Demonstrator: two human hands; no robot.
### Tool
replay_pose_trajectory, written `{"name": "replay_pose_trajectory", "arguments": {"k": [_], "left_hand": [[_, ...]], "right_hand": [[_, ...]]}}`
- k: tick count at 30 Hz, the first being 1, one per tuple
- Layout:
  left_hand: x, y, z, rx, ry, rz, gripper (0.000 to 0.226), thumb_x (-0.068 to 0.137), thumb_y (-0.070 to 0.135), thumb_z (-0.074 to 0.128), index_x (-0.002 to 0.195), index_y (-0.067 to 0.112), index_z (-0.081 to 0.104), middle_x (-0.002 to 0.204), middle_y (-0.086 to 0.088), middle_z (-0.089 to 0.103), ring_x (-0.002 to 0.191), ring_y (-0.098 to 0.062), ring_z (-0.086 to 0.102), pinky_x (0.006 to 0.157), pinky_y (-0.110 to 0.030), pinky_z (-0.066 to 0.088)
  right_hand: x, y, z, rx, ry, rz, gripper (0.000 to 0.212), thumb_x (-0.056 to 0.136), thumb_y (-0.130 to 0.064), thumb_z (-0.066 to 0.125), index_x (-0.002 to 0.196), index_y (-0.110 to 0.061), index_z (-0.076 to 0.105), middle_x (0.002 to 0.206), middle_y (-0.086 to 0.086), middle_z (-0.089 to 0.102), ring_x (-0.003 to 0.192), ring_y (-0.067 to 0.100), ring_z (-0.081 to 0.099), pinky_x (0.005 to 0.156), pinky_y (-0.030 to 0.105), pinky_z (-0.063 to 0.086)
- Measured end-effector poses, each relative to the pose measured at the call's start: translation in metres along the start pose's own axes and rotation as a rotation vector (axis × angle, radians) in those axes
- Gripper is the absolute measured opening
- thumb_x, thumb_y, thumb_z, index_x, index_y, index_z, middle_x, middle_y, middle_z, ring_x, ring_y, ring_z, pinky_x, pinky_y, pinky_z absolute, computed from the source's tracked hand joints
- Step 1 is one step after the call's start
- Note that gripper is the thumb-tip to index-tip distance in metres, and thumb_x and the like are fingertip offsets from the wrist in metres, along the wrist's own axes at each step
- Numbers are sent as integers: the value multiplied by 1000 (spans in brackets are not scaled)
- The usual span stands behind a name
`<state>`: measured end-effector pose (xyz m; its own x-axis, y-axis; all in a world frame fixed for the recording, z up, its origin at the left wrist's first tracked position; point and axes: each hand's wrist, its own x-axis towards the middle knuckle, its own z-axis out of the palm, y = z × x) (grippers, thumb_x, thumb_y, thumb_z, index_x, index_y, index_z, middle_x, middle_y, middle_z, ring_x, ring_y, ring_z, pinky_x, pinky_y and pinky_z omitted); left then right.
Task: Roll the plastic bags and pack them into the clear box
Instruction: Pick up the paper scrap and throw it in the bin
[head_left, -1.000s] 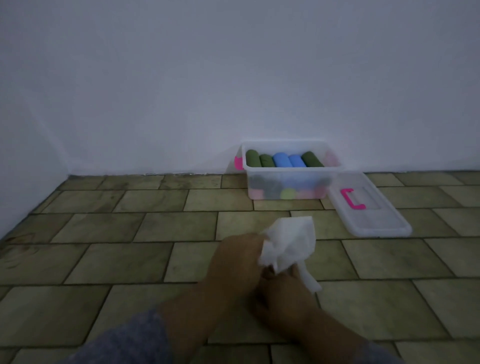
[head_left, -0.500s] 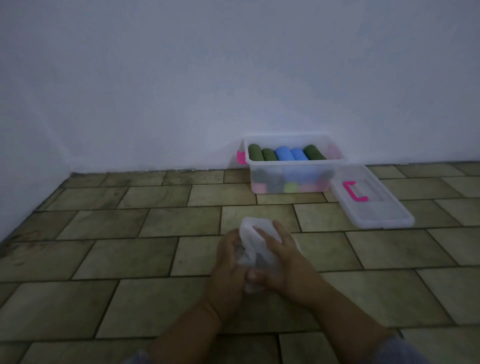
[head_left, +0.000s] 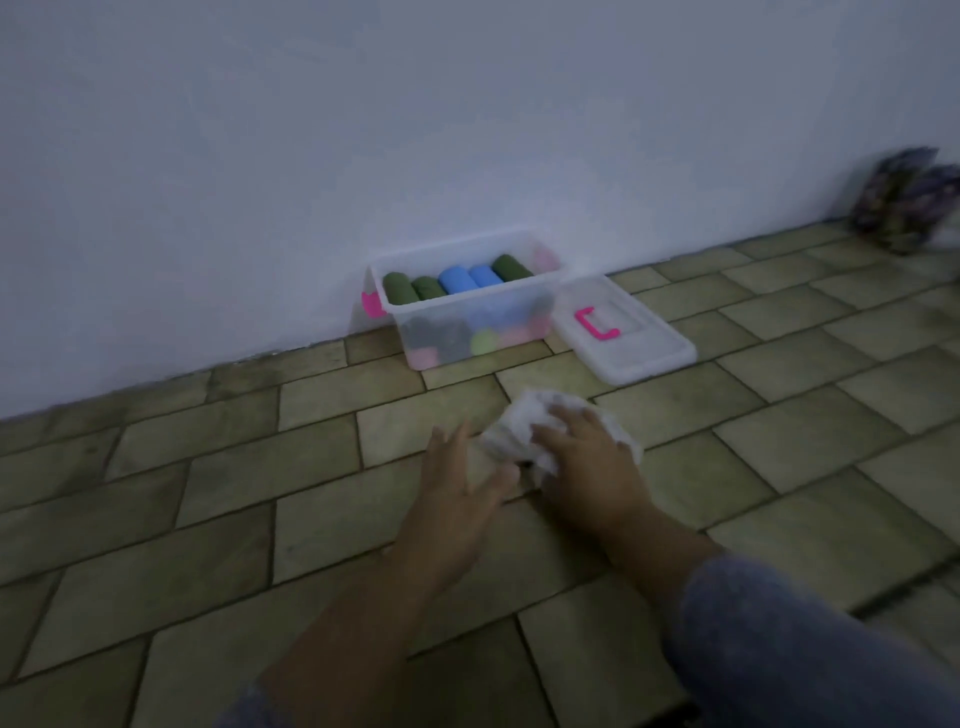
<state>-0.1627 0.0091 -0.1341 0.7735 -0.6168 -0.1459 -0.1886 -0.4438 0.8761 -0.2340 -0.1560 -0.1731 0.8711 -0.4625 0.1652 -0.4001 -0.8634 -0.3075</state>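
Head view: pressing down on a crumpled white plastic bag (head_left: 514, 439) on the tiled floor (head_left: 218, 499) with the right hand (head_left: 587, 460), fingers spread across its top. Touching the bag's left edge with the left hand (head_left: 457, 486), flat and loosely splayed, gripping nothing. Beyond, against the wall (head_left: 363, 130), a lidless clear box (head_left: 470, 305) packed with green and blue rolled bags (head_left: 460, 280); just right of it, flat on the tiles, the lid (head_left: 641, 358) with pink handle (head_left: 596, 325). Far right, a blurred dark bundle (head_left: 904, 200).
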Motion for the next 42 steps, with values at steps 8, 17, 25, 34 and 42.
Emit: {"name": "replay_pose_trajectory", "arguments": {"k": [8,17,25,34,42], "left_hand": [[-9,-14,99,966,-248,200,94,63,91,7,144,45,-8,157,5,-17,140,-34,-22,93,-72,-12],[-11,-26,106,1051,-106,248,95,60,92,-2,143,47,-10,159,7,-7,142,-32,-14,97,-71,-7],[-18,-8,107,1076,-149,192,99,56,92,-4,144,48,-2,158,8,-2,144,-28,-2,102,-70,16],[-106,59,319,1166,-547,1237,72,83,64,39,144,26,36,159,-9,8,143,-32,-16,104,-67,-17],[-34,-17,447,2023,-557,1184,64,100,43,17,150,9,-3,154,-21,-18,137,-45,-22,93,-67,-29]], "right_hand": [[-62,99,-41,-62,-69,488,90,56,-93,31,130,-45,44,158,-11,3,146,26,1,108,66,17],[-44,97,-27,-39,-3,589,44,78,-66,51,117,-46,53,160,-5,9,145,28,9,107,63,15],[-53,140,-63,45,36,281,23,89,-23,54,110,-20,62,136,2,48,124,22,43,95,26,32],[-192,280,-143,592,1060,662,12,78,-30,64,84,-21,64,89,2,63,79,16,57,66,24,43],[-300,336,71,1126,865,1460,10,83,-29,68,89,-25,61,91,2,66,79,23,64,67,31,52]]}}
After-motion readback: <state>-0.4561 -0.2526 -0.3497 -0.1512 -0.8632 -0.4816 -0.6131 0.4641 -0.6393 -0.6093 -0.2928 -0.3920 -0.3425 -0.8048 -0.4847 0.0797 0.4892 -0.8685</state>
